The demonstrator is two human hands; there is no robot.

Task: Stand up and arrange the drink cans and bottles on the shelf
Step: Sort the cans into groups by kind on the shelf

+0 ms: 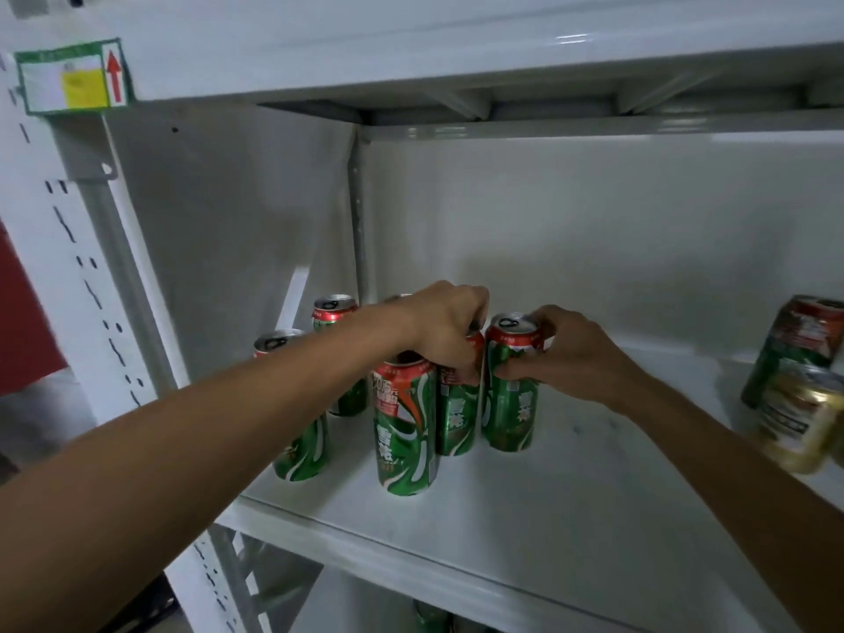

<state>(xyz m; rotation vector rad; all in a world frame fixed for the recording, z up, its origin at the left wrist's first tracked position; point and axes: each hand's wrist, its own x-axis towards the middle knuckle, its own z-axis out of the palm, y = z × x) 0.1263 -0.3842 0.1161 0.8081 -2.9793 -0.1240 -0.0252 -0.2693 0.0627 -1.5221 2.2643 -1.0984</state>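
On the white metal shelf, at about 9 o'clock from its middle, 5 green beer cans show upright in a tight cluster. Front can stands nearest the edge, front-left can sits at its 9 o'clock, mostly hidden behind the left forearm, back-left can at 11 o'clock near the rear corner post. A 6th top may sit behind the left wrist, cannot tell.

Left hand reaches over the cluster, fingers closed down on the top of the middle can, holding it by the rim. Right hand wraps the right-hand can from its 3 o'clock side, thumb and fingers narrow around the upper body, lid with pull tab visible. Both cans look upright and touching or just beside each other, bases on the shelf.

At 3 o'clock, well apart from the cluster, a dark green can leans tilted and a gold can leans in front of it, neither in line.

Judgement: task roughly midway. Green group is stood up, being squared into rows. Left to do: the 2 tilted cans at right. No bottles visible on this level. Lower shelf has something green at 6 o'clock, too cut off to name.
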